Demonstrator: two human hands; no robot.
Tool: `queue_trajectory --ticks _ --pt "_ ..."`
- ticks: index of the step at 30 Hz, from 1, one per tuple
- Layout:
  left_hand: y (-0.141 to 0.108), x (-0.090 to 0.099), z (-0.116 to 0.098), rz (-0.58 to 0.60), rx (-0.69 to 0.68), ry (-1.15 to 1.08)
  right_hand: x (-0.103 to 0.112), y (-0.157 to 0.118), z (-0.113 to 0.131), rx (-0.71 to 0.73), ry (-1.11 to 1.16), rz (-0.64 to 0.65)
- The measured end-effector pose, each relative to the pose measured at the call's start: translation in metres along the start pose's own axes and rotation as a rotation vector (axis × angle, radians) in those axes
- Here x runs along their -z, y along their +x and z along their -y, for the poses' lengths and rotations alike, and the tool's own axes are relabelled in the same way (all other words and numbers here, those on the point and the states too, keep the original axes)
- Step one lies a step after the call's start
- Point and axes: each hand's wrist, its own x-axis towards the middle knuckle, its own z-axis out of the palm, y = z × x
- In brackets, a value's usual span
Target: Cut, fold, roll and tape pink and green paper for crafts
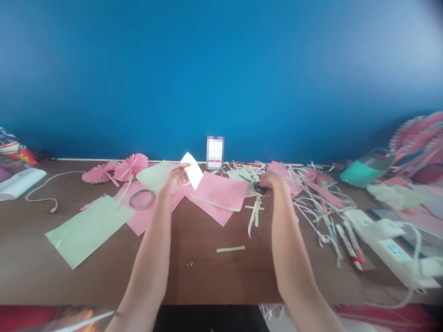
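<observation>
My left hand [176, 180] pinches a small white piece of paper [192, 170], held up above the desk. My right hand [272, 180] is closed around the dark handles of a pair of scissors [258, 188], among a heap of thin cut paper strips [256, 209]. The fingertips there are partly hidden and blurred. Between the hands lies a pink sheet of paper [222, 193] with a pale strip across it. Left of my left wrist, a roll of tape [141, 198] rests on more pink paper, and a pale green sheet [88, 231] lies nearer me.
Pink folded paper rosettes [131, 167] lie at the back left beside a white cable [40, 192]. A phone-like screen [215, 153] stands against the blue wall. On the right are markers [350, 245], a white power strip [390, 251] and a teal bottle [366, 168].
</observation>
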Motion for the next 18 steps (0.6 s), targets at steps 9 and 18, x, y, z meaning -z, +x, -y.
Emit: queue_trajectory --ticks 9,18 --pt "0.007 -0.008 0.001 -0.005 0.001 0.095 -0.009 -0.012 -0.004 0.195 0.000 0.030" --pt "0.013 -0.020 0.005 -0.108 -0.074 0.240 -0.003 -0.015 0.004 0.257 0.105 0.027"
